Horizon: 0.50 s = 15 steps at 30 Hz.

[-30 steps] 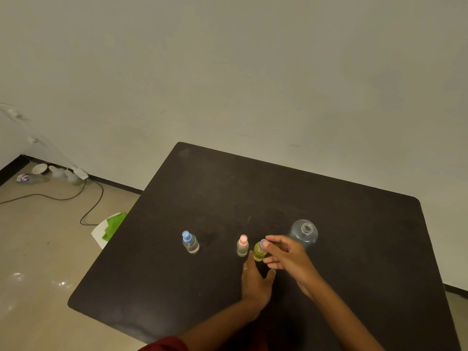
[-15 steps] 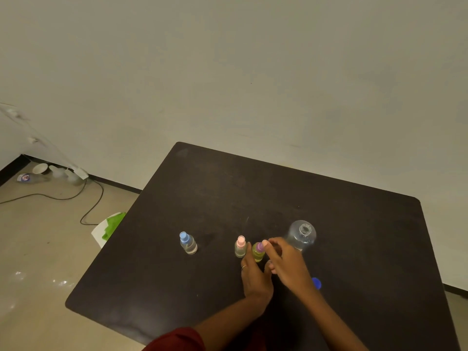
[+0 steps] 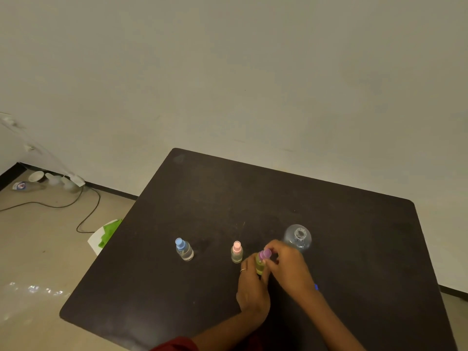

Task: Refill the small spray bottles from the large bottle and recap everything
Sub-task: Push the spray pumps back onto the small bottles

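Yellow bottle gripped left, purple cap pinched right

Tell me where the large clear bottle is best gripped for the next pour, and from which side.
Probably round the wide body of the large clear bottle, coming from its right. It stands upright with its narrow neck uncapped, and the right hand and the yellow-green bottle crowd its near left side.

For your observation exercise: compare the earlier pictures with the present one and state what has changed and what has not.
The right hand has come in closer over the yellow bottle, its fingertips pinching the purple cap. A blue cap now peeks out beside the right wrist. The left hand keeps its grip on the yellow bottle. The blue-capped bottle, pink-capped bottle and open large bottle stayed put.
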Available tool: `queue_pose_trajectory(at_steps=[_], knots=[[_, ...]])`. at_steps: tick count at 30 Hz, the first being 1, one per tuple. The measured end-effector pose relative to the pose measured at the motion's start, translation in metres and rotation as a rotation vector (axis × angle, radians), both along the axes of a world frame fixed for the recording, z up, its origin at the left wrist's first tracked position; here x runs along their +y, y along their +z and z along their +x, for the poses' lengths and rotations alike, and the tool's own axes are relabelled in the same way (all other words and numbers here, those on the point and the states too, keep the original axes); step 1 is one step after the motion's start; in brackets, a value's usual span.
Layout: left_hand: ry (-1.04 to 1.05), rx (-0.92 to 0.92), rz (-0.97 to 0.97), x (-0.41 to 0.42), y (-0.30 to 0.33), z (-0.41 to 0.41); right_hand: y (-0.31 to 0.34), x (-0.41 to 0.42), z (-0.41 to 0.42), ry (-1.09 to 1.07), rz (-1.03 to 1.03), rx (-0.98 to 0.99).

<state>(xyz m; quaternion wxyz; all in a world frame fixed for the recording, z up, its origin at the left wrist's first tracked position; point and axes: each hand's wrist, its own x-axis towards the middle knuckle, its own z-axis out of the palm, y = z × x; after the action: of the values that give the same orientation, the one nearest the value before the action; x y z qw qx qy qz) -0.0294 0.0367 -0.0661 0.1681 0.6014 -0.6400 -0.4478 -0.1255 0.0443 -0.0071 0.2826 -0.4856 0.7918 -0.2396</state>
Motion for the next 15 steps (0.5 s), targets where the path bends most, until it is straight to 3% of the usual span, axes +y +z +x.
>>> queue_pose_trajectory(at_steps=[5,10,15], knots=[[-0.242,0.031,-0.133,-0.009,0.041,0.022,0.046,0.003,-0.015,0.062,-0.006,-0.132],[-0.385,0.011,-0.333,-0.031,0.097,0.041,0.102,0.005,-0.023,0.106,-0.147,-0.24],[-0.501,0.289,-0.334,-0.051,0.144,0.059,0.154,0.006,-0.014,0.184,-0.285,-0.344]])
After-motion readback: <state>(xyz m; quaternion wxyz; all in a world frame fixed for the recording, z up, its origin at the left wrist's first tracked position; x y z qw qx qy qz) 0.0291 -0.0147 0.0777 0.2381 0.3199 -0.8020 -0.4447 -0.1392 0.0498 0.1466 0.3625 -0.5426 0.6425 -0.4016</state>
